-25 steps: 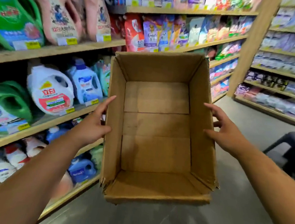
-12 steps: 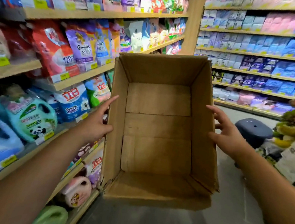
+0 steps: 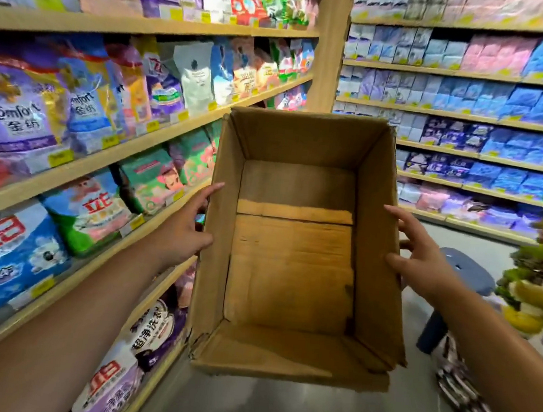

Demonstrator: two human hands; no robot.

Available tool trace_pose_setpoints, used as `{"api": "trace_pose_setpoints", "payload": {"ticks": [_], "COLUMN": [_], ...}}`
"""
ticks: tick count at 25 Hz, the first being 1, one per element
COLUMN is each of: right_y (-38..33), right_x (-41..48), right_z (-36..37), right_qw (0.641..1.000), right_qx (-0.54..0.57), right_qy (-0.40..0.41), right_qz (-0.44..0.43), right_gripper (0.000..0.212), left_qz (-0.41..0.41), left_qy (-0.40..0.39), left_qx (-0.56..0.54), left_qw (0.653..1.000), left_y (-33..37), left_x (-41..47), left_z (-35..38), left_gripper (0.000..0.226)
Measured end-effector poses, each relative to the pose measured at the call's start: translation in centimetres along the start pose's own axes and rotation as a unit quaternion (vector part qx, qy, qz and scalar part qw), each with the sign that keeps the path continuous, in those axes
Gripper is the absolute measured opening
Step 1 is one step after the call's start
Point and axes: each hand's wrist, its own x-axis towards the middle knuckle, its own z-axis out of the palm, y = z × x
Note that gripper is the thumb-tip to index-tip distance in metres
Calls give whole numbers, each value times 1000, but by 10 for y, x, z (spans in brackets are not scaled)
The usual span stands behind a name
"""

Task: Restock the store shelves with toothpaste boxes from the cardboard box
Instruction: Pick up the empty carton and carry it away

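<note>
An open brown cardboard box (image 3: pixel 378 248) is held in front of me above the aisle floor. Its inside is bare cardboard, with no toothpaste boxes visible in it. My left hand (image 3: pixel 185 231) presses flat against the outside of the box's left wall, fingers straight and pointing forward. My right hand (image 3: pixel 422 263) presses against the outside of the right wall with fingers spread. The box is carried between the two palms.
Wooden shelves (image 3: pixel 110 155) full of laundry refill bags line the left. More shelves (image 3: pixel 468 114) of blue, pink and purple packs stand across the aisle ahead. A dark blue stool (image 3: pixel 469 272) and a fruit-like display (image 3: pixel 531 297) are at right. Grey floor (image 3: pixel 278 410) lies below.
I have moved along the aisle with the box: the detergent jugs on the left gave way to refill bags, and the far shelves and stool are closer. Both hands keep their hold.
</note>
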Motion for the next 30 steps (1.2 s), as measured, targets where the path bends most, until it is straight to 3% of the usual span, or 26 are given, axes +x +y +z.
{"api": "trace_pose_setpoints", "payload": {"ticks": [5,16,30], "right_y": [27,109,251], "right_x": [103,358,658], "right_z": [-13,-7,-48], "right_qw": [1000,997,990], "right_qx": [4,-19,-30], "right_qy": [-8,59,67], "right_qz": [7,54,122], "right_gripper": [75,76,75], "left_qz": [0,-12,-48], "left_qy": [-18,-121,-174], "left_qx": [11,18,25], "left_qw": [1000,992,983], "left_y": [-16,-80,-162], "left_x": [115,427,763], "left_z": [13,32,133], "left_gripper": [86,84,84]}}
